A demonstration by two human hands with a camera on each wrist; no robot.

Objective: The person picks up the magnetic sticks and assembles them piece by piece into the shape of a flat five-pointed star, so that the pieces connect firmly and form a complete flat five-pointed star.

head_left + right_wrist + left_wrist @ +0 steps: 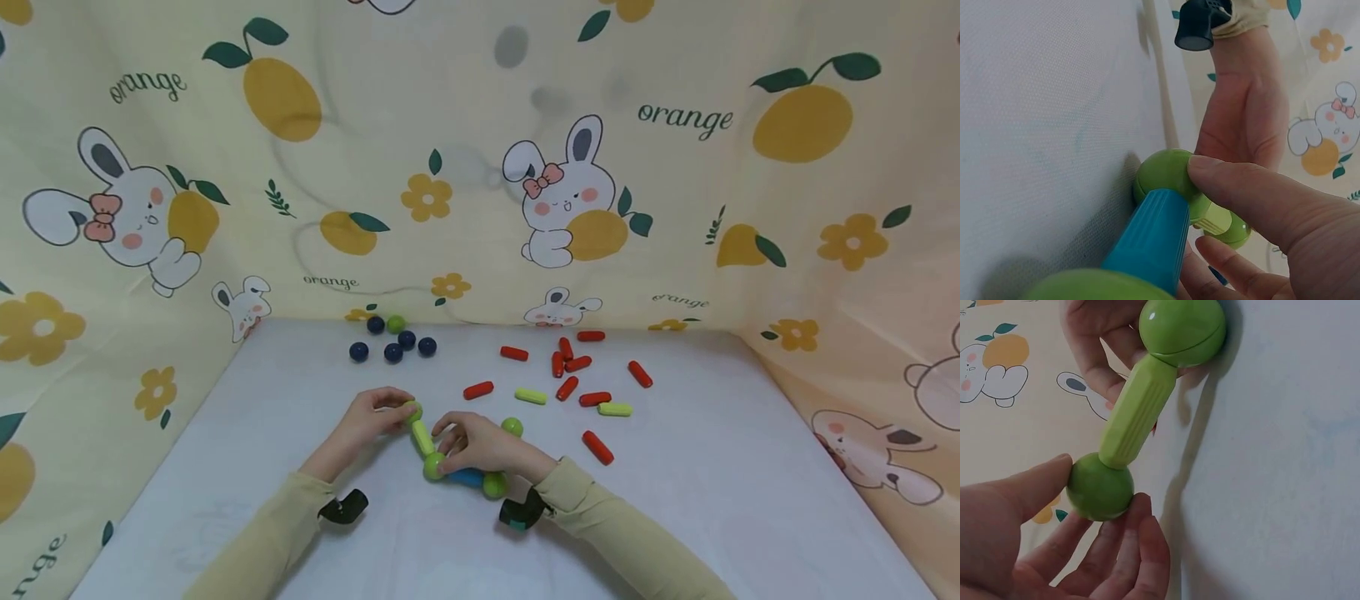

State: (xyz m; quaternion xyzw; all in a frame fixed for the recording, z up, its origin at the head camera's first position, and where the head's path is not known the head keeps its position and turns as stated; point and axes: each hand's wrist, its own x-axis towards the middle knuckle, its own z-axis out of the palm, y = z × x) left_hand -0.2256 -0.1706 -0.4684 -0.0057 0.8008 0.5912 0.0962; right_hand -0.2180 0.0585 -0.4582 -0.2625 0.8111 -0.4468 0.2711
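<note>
ball-and-rod chain [432, 467], navy balls [407, 340] beyond

White tabletop [697, 483] beneath red rods [597, 447], yellow-green rods [615, 410], navy balls [359, 352], green balls [396, 324]

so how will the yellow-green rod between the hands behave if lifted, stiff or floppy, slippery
Probably stiff: the yellow-green rod runs straight between two green balls. Its ridged, flat-sided body should likely resist slipping. The balls look smooth and glossy, so they may slip more easily.
</note>
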